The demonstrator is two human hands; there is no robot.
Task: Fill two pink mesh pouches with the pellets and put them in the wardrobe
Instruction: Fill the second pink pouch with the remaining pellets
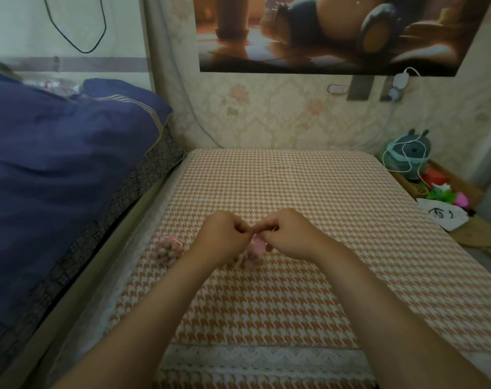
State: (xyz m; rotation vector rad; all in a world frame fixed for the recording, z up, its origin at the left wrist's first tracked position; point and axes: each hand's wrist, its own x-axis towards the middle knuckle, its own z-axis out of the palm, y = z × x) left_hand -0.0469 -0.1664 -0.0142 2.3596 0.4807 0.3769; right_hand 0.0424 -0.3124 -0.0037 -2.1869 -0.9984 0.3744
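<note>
Left grip (222, 238), right grip (290, 237) pinching top of pellet-filled pink pouch (255, 248); second filled pouch (168, 249) lies left.

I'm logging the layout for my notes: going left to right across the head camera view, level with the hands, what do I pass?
Blue bedding → filled pink pouch lying on the checked cloth → left hand → second pink pouch, pinched by both hands → right hand → white bag.
</note>
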